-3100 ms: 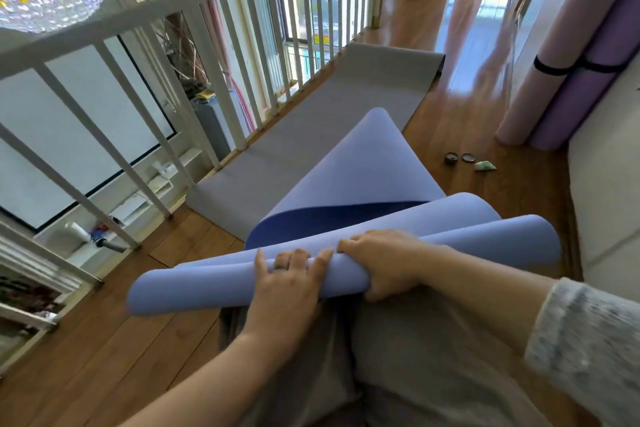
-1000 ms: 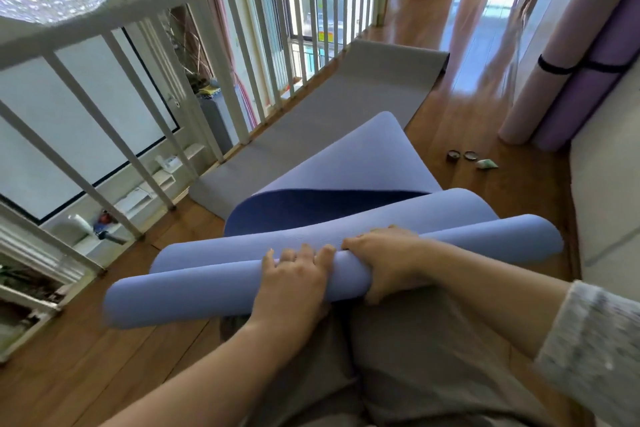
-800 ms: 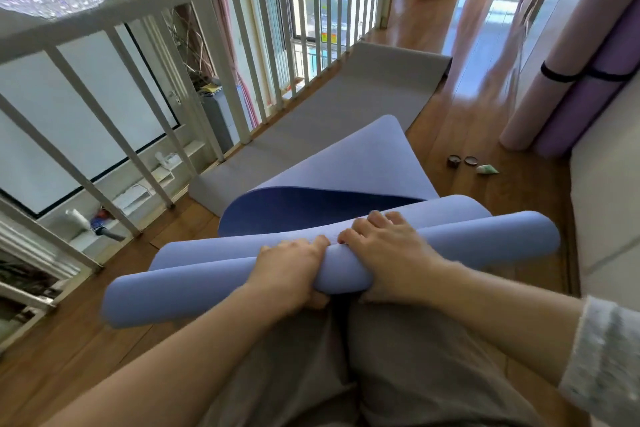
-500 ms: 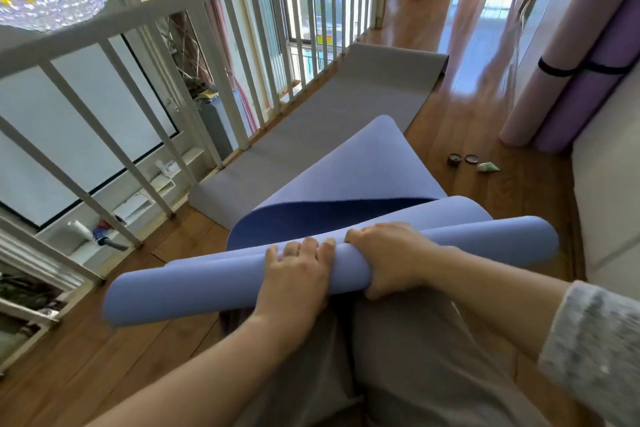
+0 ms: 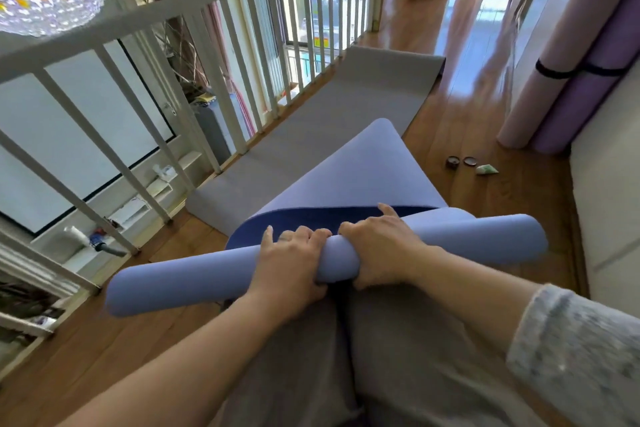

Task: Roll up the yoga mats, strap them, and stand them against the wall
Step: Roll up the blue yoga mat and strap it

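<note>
Left hand [image 5: 289, 262]: curled round the blue mat [image 5: 194, 276] roll (palm hidden).
Right hand [image 5: 382, 246]: grips same roll.
Sleeve [image 5: 571, 357]: cropped.

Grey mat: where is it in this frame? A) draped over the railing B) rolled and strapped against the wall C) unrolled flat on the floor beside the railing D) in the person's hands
C: the grey mat lies flat on the floor along the white railing, while the left hand and right hand grip the blue mat.
</note>
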`<state>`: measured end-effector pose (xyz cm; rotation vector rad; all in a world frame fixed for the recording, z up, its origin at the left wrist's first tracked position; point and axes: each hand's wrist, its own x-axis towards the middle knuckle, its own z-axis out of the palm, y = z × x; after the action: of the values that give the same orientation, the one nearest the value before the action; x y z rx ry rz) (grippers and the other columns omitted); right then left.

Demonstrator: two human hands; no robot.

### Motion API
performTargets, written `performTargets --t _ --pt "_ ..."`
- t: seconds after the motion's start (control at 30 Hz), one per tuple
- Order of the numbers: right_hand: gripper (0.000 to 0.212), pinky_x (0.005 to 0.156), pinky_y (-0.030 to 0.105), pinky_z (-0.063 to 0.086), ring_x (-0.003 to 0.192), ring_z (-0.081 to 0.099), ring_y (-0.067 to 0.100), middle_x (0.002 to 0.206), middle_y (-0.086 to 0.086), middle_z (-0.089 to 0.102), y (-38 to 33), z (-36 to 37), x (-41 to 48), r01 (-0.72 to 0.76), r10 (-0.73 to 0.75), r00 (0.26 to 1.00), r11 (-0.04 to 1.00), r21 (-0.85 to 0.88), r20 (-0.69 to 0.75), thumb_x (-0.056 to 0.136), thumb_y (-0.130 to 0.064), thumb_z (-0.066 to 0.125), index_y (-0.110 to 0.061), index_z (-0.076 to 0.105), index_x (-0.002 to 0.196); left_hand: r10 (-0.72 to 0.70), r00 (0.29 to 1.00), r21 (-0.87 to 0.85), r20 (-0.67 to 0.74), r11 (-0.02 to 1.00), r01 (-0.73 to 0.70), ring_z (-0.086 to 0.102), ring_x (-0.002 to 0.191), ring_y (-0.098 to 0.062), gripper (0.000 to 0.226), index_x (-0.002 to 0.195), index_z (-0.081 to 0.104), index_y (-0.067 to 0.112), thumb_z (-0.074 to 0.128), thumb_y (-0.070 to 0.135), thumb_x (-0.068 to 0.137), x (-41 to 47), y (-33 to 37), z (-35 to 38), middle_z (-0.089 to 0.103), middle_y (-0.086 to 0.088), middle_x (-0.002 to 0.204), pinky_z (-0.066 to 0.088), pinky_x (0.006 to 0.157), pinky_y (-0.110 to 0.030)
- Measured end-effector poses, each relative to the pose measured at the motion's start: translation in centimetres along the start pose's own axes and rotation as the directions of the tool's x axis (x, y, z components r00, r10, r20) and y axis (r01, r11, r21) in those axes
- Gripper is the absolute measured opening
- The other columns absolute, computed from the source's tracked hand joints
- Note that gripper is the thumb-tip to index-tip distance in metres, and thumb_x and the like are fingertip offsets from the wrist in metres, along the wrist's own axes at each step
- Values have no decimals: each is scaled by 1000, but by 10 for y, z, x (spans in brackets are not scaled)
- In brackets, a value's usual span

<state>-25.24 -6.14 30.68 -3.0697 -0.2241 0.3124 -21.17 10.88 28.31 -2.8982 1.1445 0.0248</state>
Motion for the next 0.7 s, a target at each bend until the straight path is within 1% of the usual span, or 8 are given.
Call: performTargets --t 0.07,0.17,0.23,0.4,0.53,0.6,0.67,0.7 --pt "48 106 44 29 87 55 17 95 -5 61 3 -7 7 32 -33 997 999 11 71 70 -48 72 -27 46 103 10 984 52 -177 999 0 67 91 -24 71 126 55 24 84 35 62 -6 2 11 68 -2 104 42 98 -54" --pt "49 109 47 26 90 52 16 96 -6 59 6 -18 10 42 -48 990 998 47 136 70 -49 73 -27 50 107 -7 997 132 -73 991 17 61 105 -23 68 137 37 28 69 40 79 -3 4 -6 60 -1 118 28 109 -51" --pt "54 113 51 19 98 55 18 101 -5 61 6 -37 6 45 -47 994 999 21 96 70 -49 73 -26 52 114 -3 996 145 -89 989 16 54 115 -24 67 141 25 30 60 41 84 -2 4 -27 53 -1 127 16 113 -50" --pt "44 114 46 16 80 47 12 72 -17 42 -8 -77 -32 124 -123 992 991 -50 32 70 -52 70 -30 45 100 42 980 186 -193 983 -6 57 113 -24 69 140 27 30 60 45 82 -35 11 -66 55 -1 124 14 114 -48" --pt "49 117 47 13 99 59 16 91 -11 59 -25 -41 -61 114 -110 990 992 -50 89 71 -55 67 -28 47 107 75 992 184 -103 981 -55 58 110 -27 64 142 31 25 59 41 86 -67 29 -45 57 -5 121 13 114 -50" --pt "57 118 49 8 107 58 16 106 -6 64 -31 -15 -70 109 -104 984 994 -25 145 71 -55 67 -27 48 116 90 996 182 -8 979 -87 64 90 -29 64 134 46 19 69 36 77 -75 37 -27 63 -9 103 28 109 -53" --pt "58 117 49 9 107 59 15 109 -7 65 -32 1 -73 114 -114 985 993 10 129 70 -56 66 -27 48 116 136 989 174 -65 977 -123 63 63 -29 66 114 64 15 84 31 54 -77 37 -13 64 -10 78 49 90 -51" --pt "58 117 49 10 107 59 15 110 -8 65 -30 3 -73 116 -118 986 993 24 115 69 -57 66 -27 48 116 140 987 150 -73 980 -128 62 63 -30 66 113 64 15 85 30 52 -76 36 -12 63 -9 78 51 86 -48"
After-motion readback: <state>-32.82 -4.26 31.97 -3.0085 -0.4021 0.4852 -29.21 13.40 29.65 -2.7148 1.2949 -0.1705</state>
